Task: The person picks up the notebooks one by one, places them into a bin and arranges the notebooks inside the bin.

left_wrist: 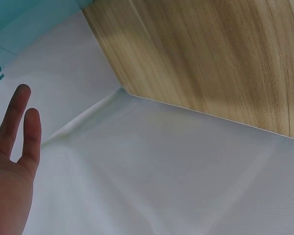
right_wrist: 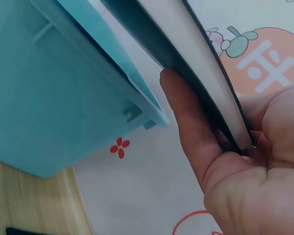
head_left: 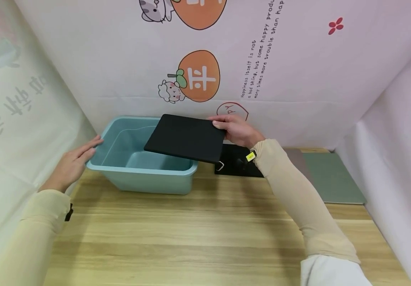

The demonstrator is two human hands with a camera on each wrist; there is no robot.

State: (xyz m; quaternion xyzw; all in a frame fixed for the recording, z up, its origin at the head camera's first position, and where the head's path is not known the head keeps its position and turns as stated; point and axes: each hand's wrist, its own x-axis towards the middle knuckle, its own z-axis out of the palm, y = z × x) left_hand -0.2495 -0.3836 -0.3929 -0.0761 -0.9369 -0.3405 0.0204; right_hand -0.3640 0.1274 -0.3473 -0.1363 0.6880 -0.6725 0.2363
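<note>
My right hand (head_left: 240,131) grips a black hardcover notebook (head_left: 187,137) at its right edge, thumb on the upper cover. In the right wrist view the pale page block (right_wrist: 198,63) shows between the dark covers. The notebook is tilted and overlaps the right part of a light blue plastic bin (head_left: 155,180), above its rim. The bin stands on the wooden table. At the bin's left end, my left hand (head_left: 71,165) has its fingers at the rim. Two straight, spread fingers (left_wrist: 33,134) of it show in the left wrist view.
Right of the bin lies another flat black item (head_left: 230,161), partly hidden by the right arm. Farther right, a grey-green flat item (head_left: 335,178) lies beside a brownish one (head_left: 300,161). Printed cloth (head_left: 291,79) rises behind the table and at both sides.
</note>
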